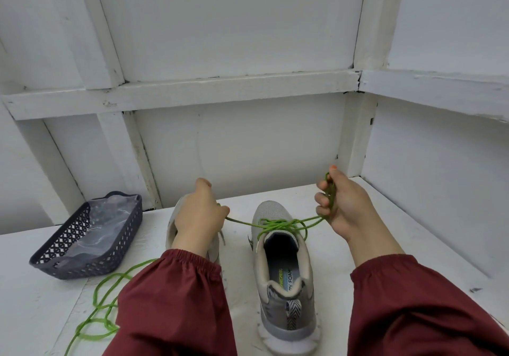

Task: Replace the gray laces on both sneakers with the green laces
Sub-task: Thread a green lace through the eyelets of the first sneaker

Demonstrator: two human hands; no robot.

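- Pulling a green lace taut, both hands work above the right sneaker, which stands upright on the white table with its heel toward the person.
- The left hand pinches one end of that lace between curled fingers, its back to the camera.
- The right hand is closed on the other end, with the lace wound in several turns round its fingers.
- Between the hands the lace crosses in loose loops over the top eyelets of the right sneaker, just ahead of its opening.
- The left sneaker stands beside the right one, mostly hidden behind the left hand and its dark red sleeve.
- A second green lace lies loose in curls on the table at the near left, partly under the left sleeve.
- A dark openwork basket sits at the far left of the table, with something gray inside that I cannot make out.
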